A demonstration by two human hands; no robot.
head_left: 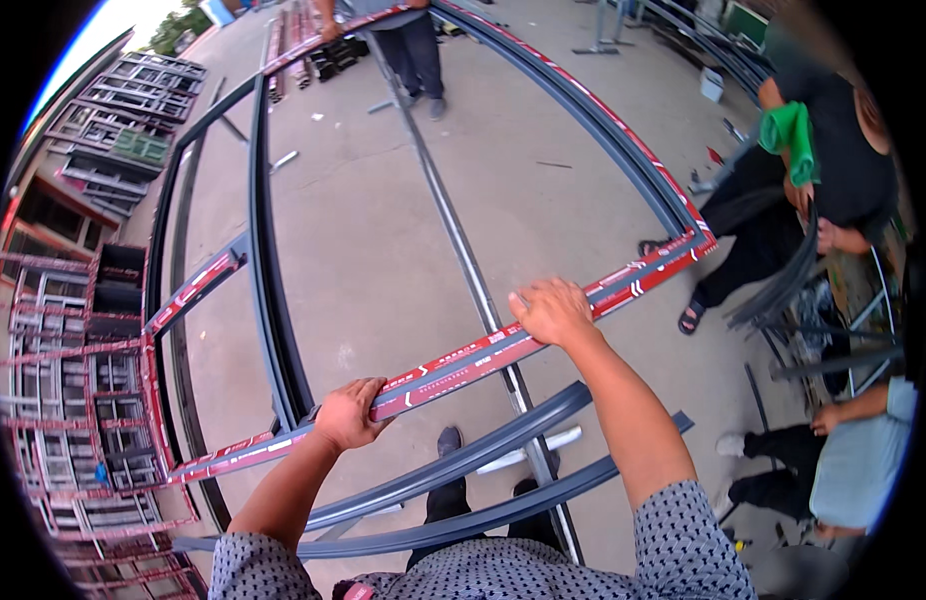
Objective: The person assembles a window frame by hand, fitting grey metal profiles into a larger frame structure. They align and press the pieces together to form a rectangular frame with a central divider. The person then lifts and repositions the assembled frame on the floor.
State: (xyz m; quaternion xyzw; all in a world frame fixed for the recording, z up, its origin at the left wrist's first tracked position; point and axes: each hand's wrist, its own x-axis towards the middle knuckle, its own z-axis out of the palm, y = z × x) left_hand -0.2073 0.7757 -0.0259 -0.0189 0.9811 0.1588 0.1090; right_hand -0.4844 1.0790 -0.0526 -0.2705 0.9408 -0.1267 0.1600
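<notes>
A large dark grey window frame [453, 372] with red printed protective film lies in front of me on a long metal support bar [445, 200]. My left hand [349, 413] is closed round its near rail, left of the middle. Farther right along the same rail, my right hand [553, 310] grips it with the fingers bent over the far edge. The undersides of both grips are hidden. Between my body and the rail are two loose grey profile strips [463, 470], bowed by the lens. A co-worker's hand [331, 30] holds the frame's far side.
At right, a person in black [833, 160] handles dark strips beside a green cloth [789, 140]. Below them another person in a light shirt [863, 460] is partly in view. Stacked frames [73, 360] line the left side. Metal stock [683, 40] lies at the far right.
</notes>
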